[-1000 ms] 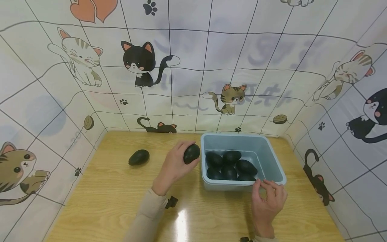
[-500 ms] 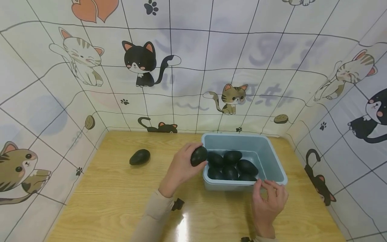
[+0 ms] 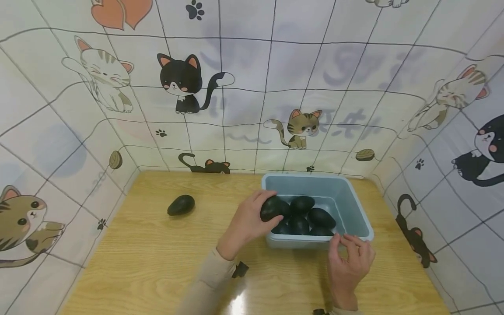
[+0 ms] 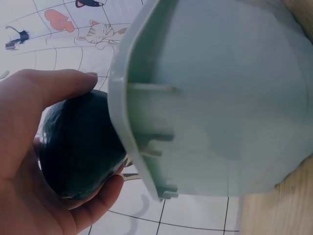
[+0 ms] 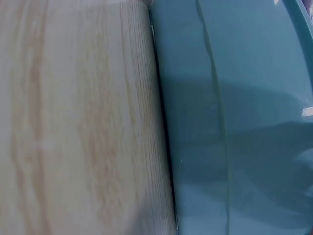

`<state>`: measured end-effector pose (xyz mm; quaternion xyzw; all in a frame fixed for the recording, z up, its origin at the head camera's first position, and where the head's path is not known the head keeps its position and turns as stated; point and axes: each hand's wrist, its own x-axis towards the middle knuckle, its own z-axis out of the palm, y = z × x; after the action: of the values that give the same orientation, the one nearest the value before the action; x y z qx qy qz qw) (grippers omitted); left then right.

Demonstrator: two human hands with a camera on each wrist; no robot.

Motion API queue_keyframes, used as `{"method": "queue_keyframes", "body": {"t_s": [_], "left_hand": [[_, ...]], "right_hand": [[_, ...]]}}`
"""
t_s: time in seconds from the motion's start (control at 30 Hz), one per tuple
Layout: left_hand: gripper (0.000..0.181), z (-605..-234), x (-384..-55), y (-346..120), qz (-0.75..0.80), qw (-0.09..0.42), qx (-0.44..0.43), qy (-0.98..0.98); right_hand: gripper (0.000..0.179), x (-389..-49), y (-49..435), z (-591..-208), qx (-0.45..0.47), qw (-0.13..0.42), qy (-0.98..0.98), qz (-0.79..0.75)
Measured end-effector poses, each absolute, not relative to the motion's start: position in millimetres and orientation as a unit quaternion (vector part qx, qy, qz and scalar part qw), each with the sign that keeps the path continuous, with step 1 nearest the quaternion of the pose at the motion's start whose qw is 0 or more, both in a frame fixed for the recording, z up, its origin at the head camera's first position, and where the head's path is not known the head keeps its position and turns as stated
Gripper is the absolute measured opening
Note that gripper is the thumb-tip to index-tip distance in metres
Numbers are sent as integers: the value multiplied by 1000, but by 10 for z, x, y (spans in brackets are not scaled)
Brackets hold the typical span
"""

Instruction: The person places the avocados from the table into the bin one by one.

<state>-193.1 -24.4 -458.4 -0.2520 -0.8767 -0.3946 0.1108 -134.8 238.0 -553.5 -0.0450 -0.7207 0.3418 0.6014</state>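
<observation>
My left hand [image 3: 248,223] grips a dark green avocado [image 3: 269,210] over the left rim of a light blue plastic bin [image 3: 307,185]. In the left wrist view, fingers and thumb wrap the avocado [image 4: 80,147] right beside the bin's edge [image 4: 120,93]. Several more avocados [image 3: 320,217] lie in the bin's left and middle part. My right hand [image 3: 350,262] holds the front rim near its right corner with thumb and fingers. Only the bin's outer wall [image 5: 195,122] and tabletop show in the right wrist view; the right hand is out of that frame.
Another avocado [image 3: 181,205] lies on the wooden table [image 3: 149,249] at the left. Walls with printed cats [image 3: 244,100] enclose the table at the back and both sides. Black straps [image 3: 240,269] show at the wrists.
My left hand has moved right with the avocado, from beside the bin to over its left rim. The right hand stays at the front rim, and the bin has not moved.
</observation>
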Motion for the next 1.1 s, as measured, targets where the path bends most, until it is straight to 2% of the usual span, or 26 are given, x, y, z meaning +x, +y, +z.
{"method": "queue_keyframes", "body": {"t_s": [0.57,0.87,1.1], "left_hand": [[60,-4618,-1933,-76,-388,99,-266,-877],[60,-4616,-1923,9,-382,95,-268,-879],[60,-4610,-1919,45,-367,104,-275,-883]], "right_hand": [[15,-1313,2398,-5553,-49,584,-735,342],[21,-1288,2376,-5524,-48,574,-742,343],[17,-1293,2364,-5514,-50,578,-738,343]]}}
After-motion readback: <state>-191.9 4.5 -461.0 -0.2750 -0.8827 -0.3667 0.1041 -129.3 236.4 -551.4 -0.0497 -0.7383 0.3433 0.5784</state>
